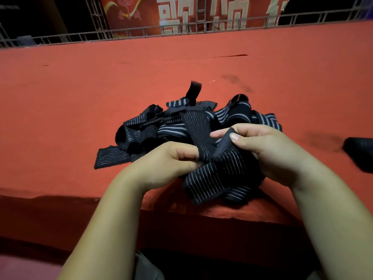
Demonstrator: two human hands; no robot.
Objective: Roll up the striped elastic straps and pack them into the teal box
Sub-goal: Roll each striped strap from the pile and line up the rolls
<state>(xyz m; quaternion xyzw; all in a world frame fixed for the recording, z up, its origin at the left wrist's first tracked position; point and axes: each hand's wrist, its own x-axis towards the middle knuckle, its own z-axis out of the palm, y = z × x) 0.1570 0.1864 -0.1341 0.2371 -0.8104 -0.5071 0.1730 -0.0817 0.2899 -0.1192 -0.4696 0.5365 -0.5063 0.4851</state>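
Striped elastic strap [222,168]: you hold one dark strap with pale stripes between both hands, just above the near edge of the red carpeted platform [80,98]. Its lower folds droop towards that edge.
Left hand [171,160]: your fingers are curled round the strap's left side, and the fabric wraps over the tip of the thumb.
Right hand [270,150]: your thumb and fingers pinch a folded edge of the same strap from the right, with the thumbnail facing up.
Pile of straps [153,126]: the rest lie in a tangled heap on the platform just behind your hands, and the strap you hold runs up into it. One flat strap sticks out to the left, and one dark end stands up at the back.
Dark object [359,152]: it sits on the carpet at the right edge, well apart from the heap. It is cut off by the frame, so you cannot tell what it is.
Background: a metal railing [101,35] runs along the far edge, with a red banner [201,13] bearing large pale characters behind it.
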